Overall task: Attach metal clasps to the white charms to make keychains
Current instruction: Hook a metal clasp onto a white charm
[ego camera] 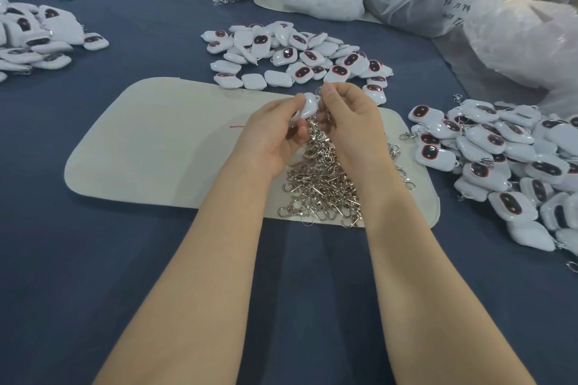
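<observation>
Seemingly midway: left hand (272, 134) grips one charm (308, 108), right hand (350, 125) pinches its loop (319, 93); finished keychains (500, 159) pile right, bare charms (297, 53) and clasps (319, 178) remain.

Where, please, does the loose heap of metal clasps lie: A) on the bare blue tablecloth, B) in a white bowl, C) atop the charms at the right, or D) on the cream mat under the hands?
D: the metal clasps lie heaped on the cream mat, below the left hand and right hand, which together hold one white charm.
</observation>
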Demonstrator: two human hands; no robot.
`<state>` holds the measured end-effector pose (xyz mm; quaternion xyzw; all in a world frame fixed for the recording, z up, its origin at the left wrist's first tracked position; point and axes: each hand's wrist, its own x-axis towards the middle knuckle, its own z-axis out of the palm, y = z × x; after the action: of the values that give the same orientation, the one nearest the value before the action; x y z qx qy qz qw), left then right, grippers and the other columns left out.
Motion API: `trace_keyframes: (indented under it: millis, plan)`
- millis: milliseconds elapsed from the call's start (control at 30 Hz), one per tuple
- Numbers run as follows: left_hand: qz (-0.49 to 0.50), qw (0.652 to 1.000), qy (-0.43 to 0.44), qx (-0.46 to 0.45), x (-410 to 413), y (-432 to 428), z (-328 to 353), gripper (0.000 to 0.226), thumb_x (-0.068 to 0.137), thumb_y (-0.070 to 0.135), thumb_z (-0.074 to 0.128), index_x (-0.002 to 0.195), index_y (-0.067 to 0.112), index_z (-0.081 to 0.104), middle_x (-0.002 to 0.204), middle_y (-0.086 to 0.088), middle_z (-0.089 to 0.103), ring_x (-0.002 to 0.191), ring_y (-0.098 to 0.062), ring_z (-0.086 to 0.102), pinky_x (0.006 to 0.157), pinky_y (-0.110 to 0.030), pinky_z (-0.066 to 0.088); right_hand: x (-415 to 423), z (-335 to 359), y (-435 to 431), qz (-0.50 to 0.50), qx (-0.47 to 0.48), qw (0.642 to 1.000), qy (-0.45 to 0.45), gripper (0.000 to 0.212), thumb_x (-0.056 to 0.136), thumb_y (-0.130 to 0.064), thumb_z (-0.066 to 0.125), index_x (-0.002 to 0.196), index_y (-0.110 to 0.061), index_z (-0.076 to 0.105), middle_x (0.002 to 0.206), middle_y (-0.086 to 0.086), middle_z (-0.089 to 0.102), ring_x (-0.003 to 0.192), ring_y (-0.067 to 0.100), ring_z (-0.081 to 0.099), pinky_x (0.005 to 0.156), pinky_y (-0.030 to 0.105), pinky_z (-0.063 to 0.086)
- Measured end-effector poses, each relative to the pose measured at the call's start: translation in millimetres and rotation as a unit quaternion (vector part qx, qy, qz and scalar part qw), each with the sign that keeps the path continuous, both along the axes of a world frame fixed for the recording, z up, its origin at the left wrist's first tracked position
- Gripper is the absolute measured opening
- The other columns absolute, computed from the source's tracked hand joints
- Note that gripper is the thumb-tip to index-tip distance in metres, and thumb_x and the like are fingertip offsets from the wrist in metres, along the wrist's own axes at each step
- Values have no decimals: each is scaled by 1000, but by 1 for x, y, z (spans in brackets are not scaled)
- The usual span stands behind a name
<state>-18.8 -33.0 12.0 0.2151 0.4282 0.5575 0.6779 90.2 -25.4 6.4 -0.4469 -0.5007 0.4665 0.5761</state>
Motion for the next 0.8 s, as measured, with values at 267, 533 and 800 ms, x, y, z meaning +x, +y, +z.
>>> trace_keyframes:
  millis: [267,533,800]
  plan:
    - [83,984,150,52,1,3,-5,7,90,15,63,96,16,61,74,0,56,49,-4,47,52,-17,44,8,-1,2,50,-16,998,-47,16,95,-16,56,79,-14,56,58,-7,53,47,7,39,49,19,33]
    - [128,849,444,255,5,-5,-9,17,89,21,60,105,25,58,81,20,54,69,11,52,65,-9,41,18,0,1,30,-17,987,-157,18,93,-20,60,76,-16,53,56,-6,54,47,8,39,47,19,32]
    - [143,862,420,244,2,-1,-6,11,90,19,59,96,25,52,81,17,55,70,6,53,72,-14,45,6,-1,-1,4,-8,974,-224,16,94,-22,58,81,-13,56,59,-4,55,49,9,42,52,23,36]
